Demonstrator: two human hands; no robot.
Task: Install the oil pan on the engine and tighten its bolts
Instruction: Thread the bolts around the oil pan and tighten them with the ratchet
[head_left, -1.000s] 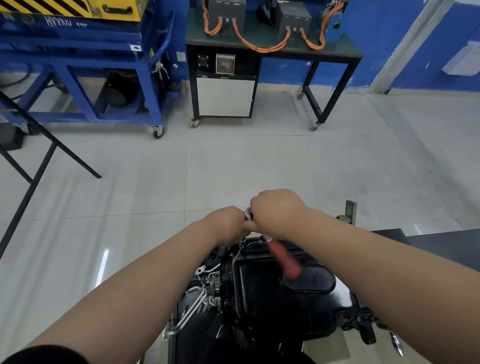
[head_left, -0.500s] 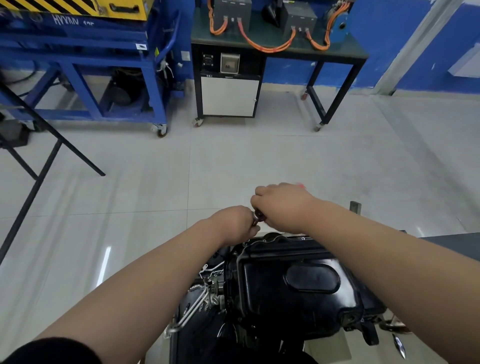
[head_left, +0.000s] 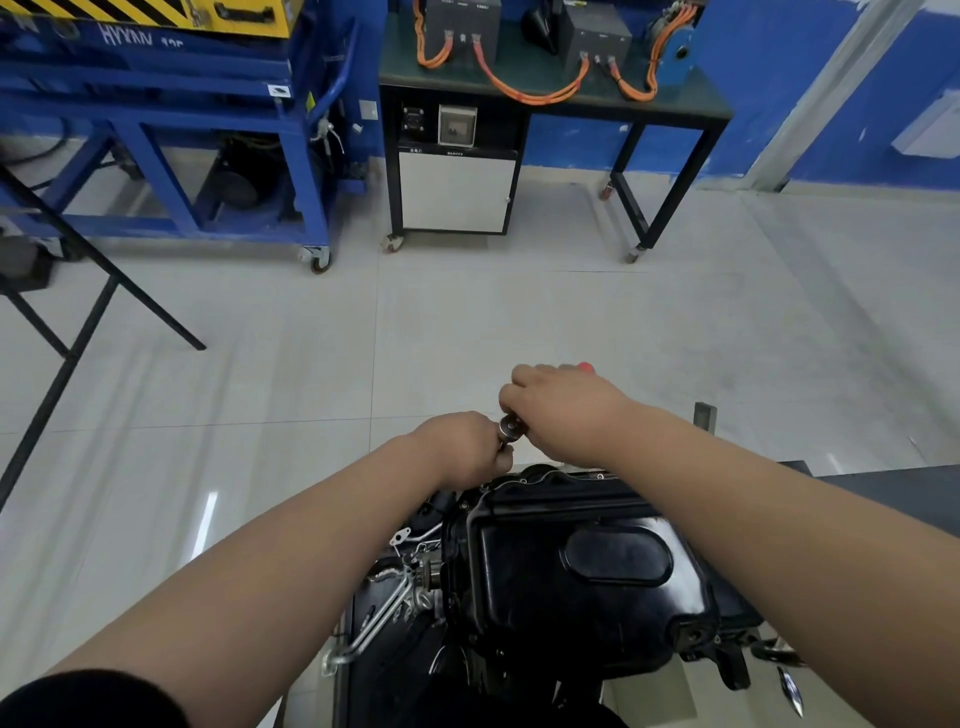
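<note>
My arms reach over the oil pan (head_left: 587, 577); right hand (head_left: 563, 410) wraps the wrench (head_left: 511, 429), left hand (head_left: 462, 447) clasps its head.

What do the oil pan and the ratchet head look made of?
Oil pan: probably pressed sheet metal, glossy black paint; highlights run along its stamped ribs. Ratchet head: likely plated steel by its silver shine. Handle tip: red, likely plastic or rubber.

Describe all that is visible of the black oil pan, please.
The oil pan is glossy black, apparently pressed metal, with rounded corners, a rimmed flange and a raised oval bulge on top. It sits on the engine, low in the view. The right forearm crosses above its right side. A ratchet is held at its far edge; contact there is hidden.
</note>
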